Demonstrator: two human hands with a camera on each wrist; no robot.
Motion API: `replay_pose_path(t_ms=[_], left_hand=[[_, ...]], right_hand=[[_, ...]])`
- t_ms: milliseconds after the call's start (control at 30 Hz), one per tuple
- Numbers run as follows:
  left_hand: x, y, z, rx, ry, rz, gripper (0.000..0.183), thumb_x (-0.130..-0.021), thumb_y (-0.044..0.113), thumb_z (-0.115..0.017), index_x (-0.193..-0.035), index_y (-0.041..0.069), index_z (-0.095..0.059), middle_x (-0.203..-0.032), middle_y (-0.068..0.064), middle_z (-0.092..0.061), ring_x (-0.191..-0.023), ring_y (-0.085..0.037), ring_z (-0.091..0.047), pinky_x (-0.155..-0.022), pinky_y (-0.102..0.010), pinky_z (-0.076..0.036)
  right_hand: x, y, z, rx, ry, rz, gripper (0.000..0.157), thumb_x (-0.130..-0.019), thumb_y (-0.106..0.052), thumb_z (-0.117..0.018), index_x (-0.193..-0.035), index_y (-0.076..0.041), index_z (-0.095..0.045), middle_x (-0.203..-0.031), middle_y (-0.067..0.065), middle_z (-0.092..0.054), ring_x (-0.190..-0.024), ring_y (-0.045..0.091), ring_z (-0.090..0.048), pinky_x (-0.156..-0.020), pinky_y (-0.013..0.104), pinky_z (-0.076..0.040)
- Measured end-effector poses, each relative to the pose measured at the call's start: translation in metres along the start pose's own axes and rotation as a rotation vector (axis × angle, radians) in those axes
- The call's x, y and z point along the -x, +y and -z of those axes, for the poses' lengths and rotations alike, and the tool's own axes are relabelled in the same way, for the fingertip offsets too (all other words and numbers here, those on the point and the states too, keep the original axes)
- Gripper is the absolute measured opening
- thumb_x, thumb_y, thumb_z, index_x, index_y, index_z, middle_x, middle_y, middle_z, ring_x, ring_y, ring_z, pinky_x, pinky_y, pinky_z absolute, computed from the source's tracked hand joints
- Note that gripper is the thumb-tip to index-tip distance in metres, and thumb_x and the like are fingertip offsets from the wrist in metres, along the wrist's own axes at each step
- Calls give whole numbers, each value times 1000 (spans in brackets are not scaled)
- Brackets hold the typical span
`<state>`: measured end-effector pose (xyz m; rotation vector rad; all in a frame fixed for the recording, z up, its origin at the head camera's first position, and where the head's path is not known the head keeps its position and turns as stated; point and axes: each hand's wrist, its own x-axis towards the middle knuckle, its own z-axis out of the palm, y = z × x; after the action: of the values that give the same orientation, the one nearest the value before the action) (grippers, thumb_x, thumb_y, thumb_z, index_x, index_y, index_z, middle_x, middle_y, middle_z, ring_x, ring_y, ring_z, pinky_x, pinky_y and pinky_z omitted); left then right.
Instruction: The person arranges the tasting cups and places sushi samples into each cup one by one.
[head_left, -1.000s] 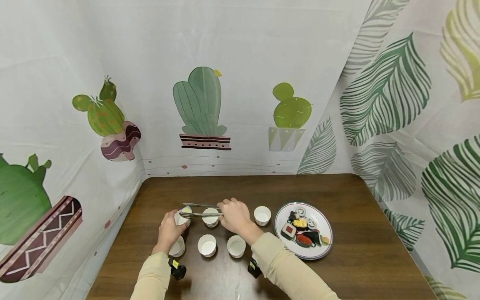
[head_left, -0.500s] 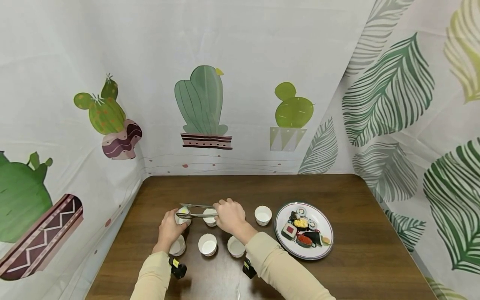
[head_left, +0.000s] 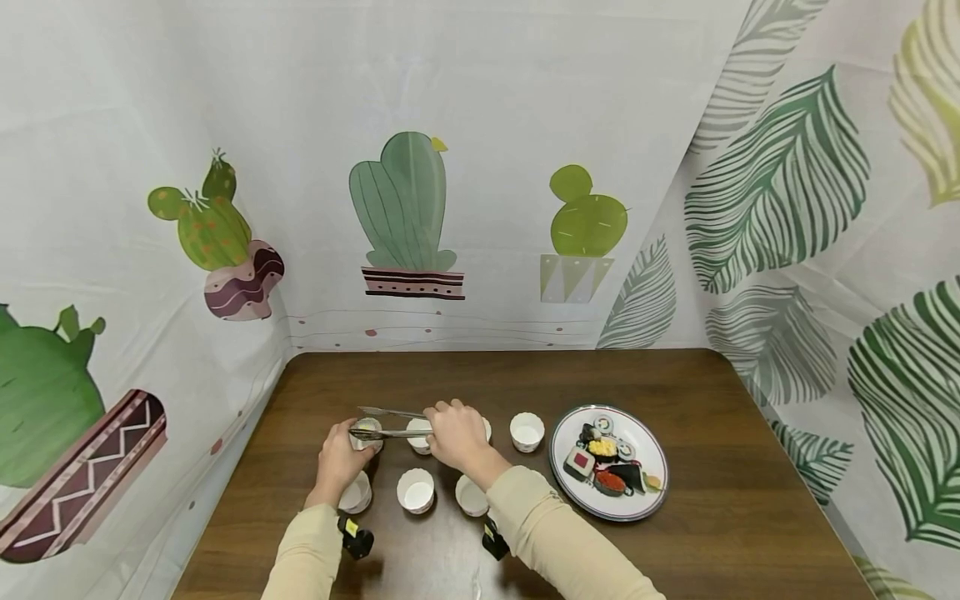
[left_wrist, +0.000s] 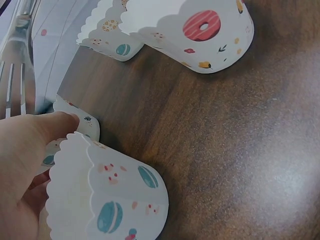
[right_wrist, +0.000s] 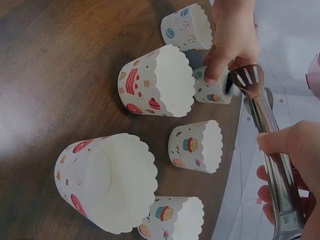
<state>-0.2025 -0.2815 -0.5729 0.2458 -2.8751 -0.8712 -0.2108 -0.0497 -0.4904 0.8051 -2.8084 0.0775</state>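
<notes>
nearest, the person's beige sleeves [head_left: 577, 533] reach over the brown table [head_left: 720, 517]. a front row of three paper cups [head_left: 416, 491] stands upright, the leftmost just beside the left wrist and the rightmost partly hidden by the right arm.

beyond them, the left hand [head_left: 341, 462] grips the far-left cup [head_left: 372, 445], its thumb bent against the near wall and the cup between thumb and fingers. the right hand [head_left: 457, 433] is wrapped round the metal tongs [head_left: 405, 433], thumb along one arm and fingers curled beneath. the tongs point left, their arms apart, the slotted head over the far-left cup's rim; something dark and blurred shows there in the right wrist view. more cups [head_left: 527, 432] stand in the back row, one mostly behind the right hand.

to the right, a round plate [head_left: 647, 450] bears sushi pieces [head_left: 602, 450]. behind the table hangs a white cloth [head_left: 495, 100] with printed cacti and leaves.
</notes>
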Motion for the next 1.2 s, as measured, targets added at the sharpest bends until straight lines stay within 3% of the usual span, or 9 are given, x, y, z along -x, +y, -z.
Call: replay_pose_path(t_ms=[233, 667, 967, 1200], left_hand=[[1, 1, 1, -2, 2, -11, 65, -73, 21, -72, -126, -6, -46, -123, -28, -48, -110, -47, -49, -87, -59, -39], [1, 1, 0, -6, -12, 1, 64, -74, 21, -72, -126, -6, -47, -123, -29, -47, -105, -44, -52, -84, -59, -40], [1, 2, 0, -5, -14, -9, 65, -74, 22, -72, -126, -6, -46, -121, -28, -48, -106, -44, -51, -85, -59, -40], [2, 4, 1, -1, -15, -2, 64, -75, 20, -72, -126, -7, -46, -121, -28, -48, -106, -45, -51, -85, -59, -41]], right_hand=[[1, 3, 1, 18, -10, -12, 36, -79, -37, -67, -111, -22, -64, -96, -5, -64, -83, 15, -59, -64, 27, -49], [9, 14, 4, 11, 51, -16, 34, -76, -35, -68, -107, -22, -66, -93, -5, -65, -79, 15, -59, -59, 28, -50], [21, 29, 7, 24, 72, -5, 36, -76, -37, -70, -108, -20, -66, -94, -4, -65, -79, 16, -59, -62, 27, -50], [34, 43, 7, 6, 136, 11, 35, -74, -34, -71, -105, -18, -67, -91, -3, -65, -77, 16, -59, -60, 27, -50]])
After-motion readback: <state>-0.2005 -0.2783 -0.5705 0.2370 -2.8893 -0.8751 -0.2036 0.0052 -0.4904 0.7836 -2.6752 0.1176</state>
